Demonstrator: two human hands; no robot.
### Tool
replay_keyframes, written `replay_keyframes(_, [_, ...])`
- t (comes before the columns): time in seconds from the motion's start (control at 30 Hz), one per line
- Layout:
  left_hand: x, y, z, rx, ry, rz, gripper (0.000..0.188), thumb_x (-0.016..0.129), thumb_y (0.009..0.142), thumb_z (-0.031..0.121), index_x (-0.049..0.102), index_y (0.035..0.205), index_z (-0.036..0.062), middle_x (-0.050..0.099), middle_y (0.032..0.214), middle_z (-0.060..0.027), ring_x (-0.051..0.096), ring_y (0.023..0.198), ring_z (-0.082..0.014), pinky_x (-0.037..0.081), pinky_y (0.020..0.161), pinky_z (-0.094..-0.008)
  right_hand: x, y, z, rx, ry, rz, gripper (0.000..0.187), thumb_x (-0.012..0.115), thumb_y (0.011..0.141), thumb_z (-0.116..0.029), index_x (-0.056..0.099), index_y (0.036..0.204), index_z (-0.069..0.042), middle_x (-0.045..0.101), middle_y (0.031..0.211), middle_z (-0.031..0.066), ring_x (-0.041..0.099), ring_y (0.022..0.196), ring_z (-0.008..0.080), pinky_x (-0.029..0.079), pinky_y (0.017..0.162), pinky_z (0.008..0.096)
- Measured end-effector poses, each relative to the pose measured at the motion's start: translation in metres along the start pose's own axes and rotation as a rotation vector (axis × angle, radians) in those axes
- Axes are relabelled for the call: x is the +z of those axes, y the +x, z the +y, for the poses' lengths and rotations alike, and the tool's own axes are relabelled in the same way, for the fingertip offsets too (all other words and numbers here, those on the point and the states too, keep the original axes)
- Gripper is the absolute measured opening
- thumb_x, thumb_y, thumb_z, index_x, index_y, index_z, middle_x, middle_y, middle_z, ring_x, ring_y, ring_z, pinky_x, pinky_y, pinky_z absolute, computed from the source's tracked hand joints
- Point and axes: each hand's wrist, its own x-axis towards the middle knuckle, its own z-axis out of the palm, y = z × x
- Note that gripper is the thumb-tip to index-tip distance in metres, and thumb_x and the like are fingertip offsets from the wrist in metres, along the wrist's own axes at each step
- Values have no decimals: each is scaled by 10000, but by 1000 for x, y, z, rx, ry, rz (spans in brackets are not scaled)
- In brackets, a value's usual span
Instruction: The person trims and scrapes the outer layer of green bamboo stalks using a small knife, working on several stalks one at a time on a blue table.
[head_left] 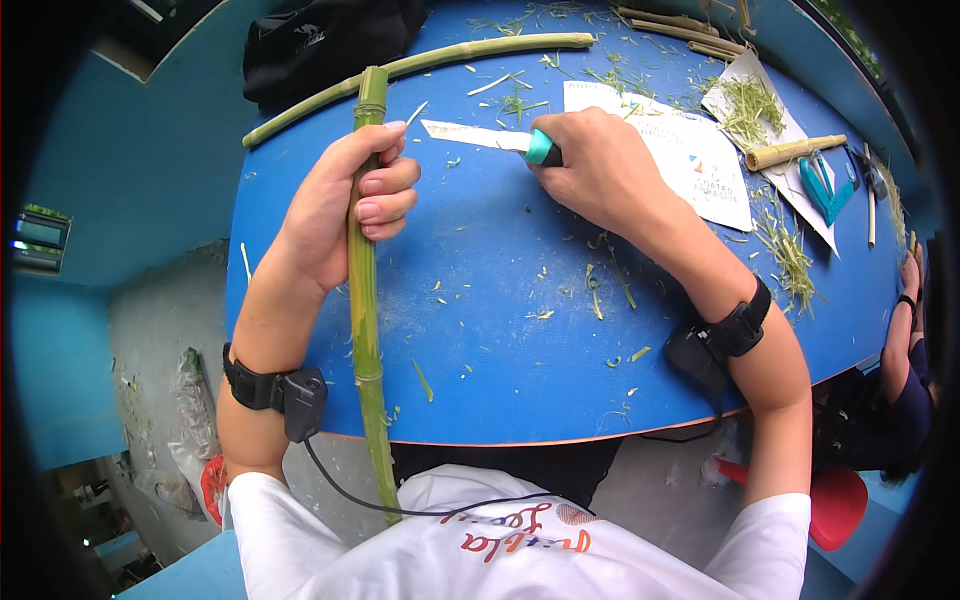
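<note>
Hands: two here, the left hand (365,190) and the right hand (590,155), plus a co-worker's hand (911,277) at the edge!
Stalks: one upright green stalk (365,330), one long stalk (480,48), one short stalk (795,152), and a bunch of thin lengths (690,32) (too crowded to call, folks).
Blades: one handled blade (470,133)!
Teal tools: one, the teal hand tool (825,192).
Bags: a single black bag (330,50).
Wrist boxes: a pair, left box (304,404), right box (695,360).
Tables: one blue table (480,380)!
</note>
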Motion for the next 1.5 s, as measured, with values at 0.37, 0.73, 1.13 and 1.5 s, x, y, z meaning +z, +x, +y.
replay_keyframes(0.37, [16, -2, -29, -167, 331, -135, 215, 578, 865, 162, 438, 710, 107, 426, 564, 24, 432, 413, -57, 332, 374, -199, 4, 5, 9, -10, 14, 110, 126, 595, 732, -134, 629, 744, -13, 623, 696, 216, 609, 692, 410, 489, 657, 485])
replay_keyframes(0.73, [26, -18, -43, -72, 249, -38, 197, 506, 831, 142, 386, 680, 100, 428, 517, -15, 445, 391, -91, 336, 375, -211, -9, -14, -16, -29, 78, -115, 97, 621, 682, -104, 584, 682, -14, 586, 632, 192, 598, 645, 392, 486, 622, 466])
replay_keyframes(1.13, [33, -19, -39, -64, 330, 53, 265, 595, 818, 75, 374, 680, 128, 402, 522, 51, 348, 377, -22, 265, 360, -198, -11, -15, -22, -26, -36, -163, 93, 602, 687, -98, 596, 703, -7, 593, 654, 220, 605, 660, 410, 493, 632, 487])
replay_keyframes(1.5, [37, -20, -38, -84, 266, 6, 286, 583, 826, 82, 368, 645, 132, 395, 505, 51, 340, 364, -25, 251, 354, -190, -33, -2, -9, 18, 34, 40, 137, 601, 746, -129, 609, 743, 8, 604, 704, 220, 593, 718, 422, 474, 671, 481])
